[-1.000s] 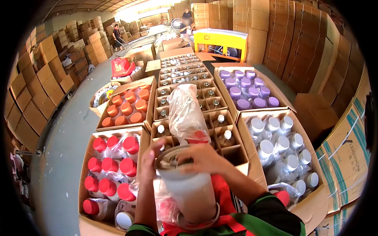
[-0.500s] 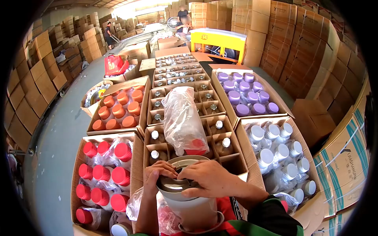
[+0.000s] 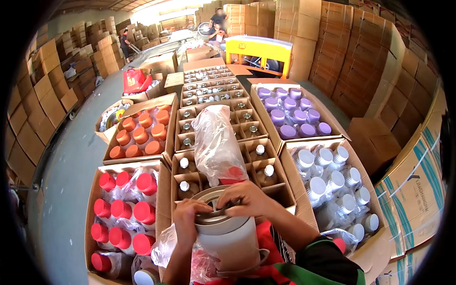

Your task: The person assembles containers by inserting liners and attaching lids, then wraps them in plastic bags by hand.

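Observation:
A pale, wide-mouthed container [image 3: 225, 244] with a greyish rim stands upright against my body at the bottom centre. My left hand [image 3: 190, 216] lies on the left of its top, fingers bent over the rim. On the right of the top, my right hand [image 3: 247, 199] has its fingers curled at the lid; what they pinch is hidden. Just beyond it, a plastic-wrapped bottle with a red cap [image 3: 219, 145] lies across a divided carton [image 3: 290, 202] of white-capped bottles.
Red-capped bottles fill a carton [image 3: 166, 209] at left, orange-capped ones another [image 3: 166, 100] behind. Purple caps [image 3: 287, 132] and white caps [image 3: 317, 187] are at right. A yellow cart [image 3: 259, 47] and a seated person [image 3: 217, 35] are farther back.
The view has shifted. My hands have moved from around and over the container's mouth to curl down on its top. The container's mouth, tilted and open-looking before, now shows a flat top.

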`<state>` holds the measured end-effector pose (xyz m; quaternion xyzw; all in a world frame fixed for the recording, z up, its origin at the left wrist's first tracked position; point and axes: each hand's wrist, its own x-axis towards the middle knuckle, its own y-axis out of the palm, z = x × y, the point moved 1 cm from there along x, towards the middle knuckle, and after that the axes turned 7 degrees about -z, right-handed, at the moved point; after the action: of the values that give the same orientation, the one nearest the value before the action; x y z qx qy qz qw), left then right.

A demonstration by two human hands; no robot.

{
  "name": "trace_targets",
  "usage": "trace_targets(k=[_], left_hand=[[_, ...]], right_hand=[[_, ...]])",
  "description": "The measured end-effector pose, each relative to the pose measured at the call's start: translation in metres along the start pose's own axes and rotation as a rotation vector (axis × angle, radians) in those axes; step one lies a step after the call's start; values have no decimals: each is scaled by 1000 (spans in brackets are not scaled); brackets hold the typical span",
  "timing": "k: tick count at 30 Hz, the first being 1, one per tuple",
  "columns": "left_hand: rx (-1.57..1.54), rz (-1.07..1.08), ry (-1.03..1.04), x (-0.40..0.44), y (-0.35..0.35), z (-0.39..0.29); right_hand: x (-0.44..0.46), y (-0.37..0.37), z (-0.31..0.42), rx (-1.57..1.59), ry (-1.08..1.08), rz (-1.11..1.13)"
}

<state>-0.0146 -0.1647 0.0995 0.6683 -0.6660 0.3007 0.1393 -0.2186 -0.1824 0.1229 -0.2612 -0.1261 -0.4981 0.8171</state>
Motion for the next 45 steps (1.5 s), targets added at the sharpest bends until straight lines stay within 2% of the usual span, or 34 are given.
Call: trace_targets(k=[1, 2, 4, 5, 6, 8, 9, 10, 12, 13, 14, 15, 16, 18, 19, 20, 22, 24, 26, 28, 30, 31, 32, 33, 34, 35, 36, 37, 38, 39, 40, 42, 44, 45], left_hand=[[148, -2, 70, -3, 3, -14], [144, -9, 65, -2, 5, -18], [73, -13, 65, 6, 8, -22], [-12, 13, -36, 7, 4, -7], [-315, 37, -246, 7, 2, 7], [-783, 146, -292, 17, -3, 40], [-912, 171, -265, 30, 6, 45], [-834, 66, -224, 31, 14, 41], [-853, 281, -374, 24, 12, 36], [-867, 265, -350, 20, 10, 39], [-735, 315, -270, 20, 7, 32], [-687, 331, -276, 20, 5, 28], [-638, 345, -281, 20, 3, 25], [-666, 298, -258, 17, 0, 34], [-698, 257, -236, 17, 0, 39], [-696, 258, -228, 20, 2, 42], [-844, 188, -316, 19, 5, 39], [-822, 166, -346, 15, 10, 25], [-719, 139, -124, 18, 6, 11], [-669, 218, -105, 16, -3, 1], [-837, 113, -190, 18, -3, 10], [-721, 123, -188, 26, -7, 20], [-595, 35, -250, 31, -1, 26], [-761, 72, -408, 27, 10, 5], [-923, 116, -565, 25, 18, -15], [-974, 323, -429, 22, 10, 5], [-898, 313, -367, 22, 7, 0], [-772, 334, -216, 25, 6, -2], [-639, 343, -70, 27, 3, -4], [-766, 343, -116, 23, 4, -9], [-717, 430, 3, 31, -2, -1], [-782, 346, -50, 36, -2, 18], [-801, 206, -242, 34, 7, 14], [-842, 201, -292, 30, 12, 16]], right_hand=[[1, -10, -24, 169, -86, 71], [1, -14, -20, 167, -81, 78], [5, -19, -7, 54, -38, 52], [4, -18, 6, -68, -13, 50], [4, -15, 24, -74, -16, 50], [1, -4, 60, -429, -58, 91], [-2, 1, 69, -476, -131, 115], [1, 8, 73, -411, -237, 81], [2, 4, 45, -450, -159, 0], [2, -4, 24, -456, -161, 0], [1, -16, 0, -216, -50, -15], [4, -19, -2, 36, 68, -28], [3, -17, 1, 42, 69, -25], [4, -14, 23, -175, -15, -36], [6, -7, 38, -304, -134, -72], [7, -2, 52, -308, -142, -74], [5, 9, 70, -434, -282, -81], [5, 4, 42, -458, -196, -24], [9, -15, -6, -37, -26, -219], [2, -17, -18, 92, 57, -305], [2, -20, -11, 217, 134, -382], [2, -18, 19, 111, -102, -316], [0, -14, 47, 4, -335, -250], [-2, -9, 66, -118, -425, -205], [1, -5, 67, -102, -396, -159], [0, -12, 47, -23, -231, -253], [-1, -20, 16, 59, -64, -342], [5, -21, -6, 134, -53, -544], [2, -22, -10, 133, -55, -539], [-1, -23, -15, 267, -16, -562], [0, -23, -10, 404, 25, -582], [-14, -23, 27, 159, -342, -448], [-24, -21, 86, -100, -627, -108], [-29, -11, 101, -161, -616, -34]])
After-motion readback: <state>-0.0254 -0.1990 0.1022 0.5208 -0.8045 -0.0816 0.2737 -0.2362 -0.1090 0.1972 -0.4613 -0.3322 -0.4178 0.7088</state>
